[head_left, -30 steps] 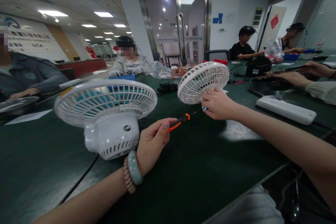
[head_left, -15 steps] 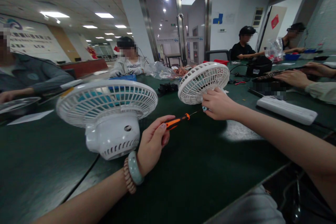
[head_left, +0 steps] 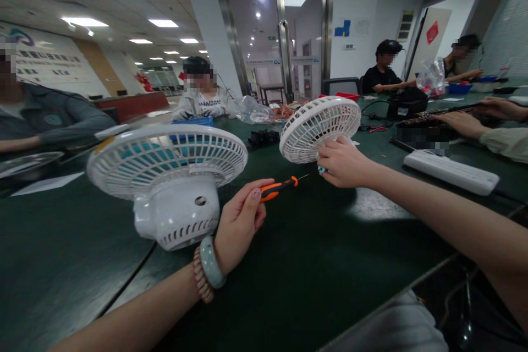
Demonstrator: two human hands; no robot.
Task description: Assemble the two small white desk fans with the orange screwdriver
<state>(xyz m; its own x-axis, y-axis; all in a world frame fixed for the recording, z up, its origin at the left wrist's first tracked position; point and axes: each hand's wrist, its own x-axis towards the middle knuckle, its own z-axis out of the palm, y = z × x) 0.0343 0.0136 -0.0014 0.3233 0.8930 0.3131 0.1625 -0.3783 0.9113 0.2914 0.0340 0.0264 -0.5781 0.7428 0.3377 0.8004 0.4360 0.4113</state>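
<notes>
On the table (head_left: pixel 289 280), the fan (head_left: pixel 177 209) lies left of centre in the frame; the grille (head_left: pixel 303 137) upper centre; the power strip (head_left: pixel 449 173) at right; the door (head_left: pixel 284 38) behind, top centre.

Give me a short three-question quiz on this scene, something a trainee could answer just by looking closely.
1. Multiple choice: Which colours show on the handle of the screwdriver?
A) blue and white
B) orange and black
C) green and yellow

2. True or false: The right hand is the one holding that tool by its handle.

3. Short answer: What is worn on the wrist of the left hand?

Key:
1. B
2. False; the left hand has it.
3. A pale green bangle and a brown bracelet.
</notes>
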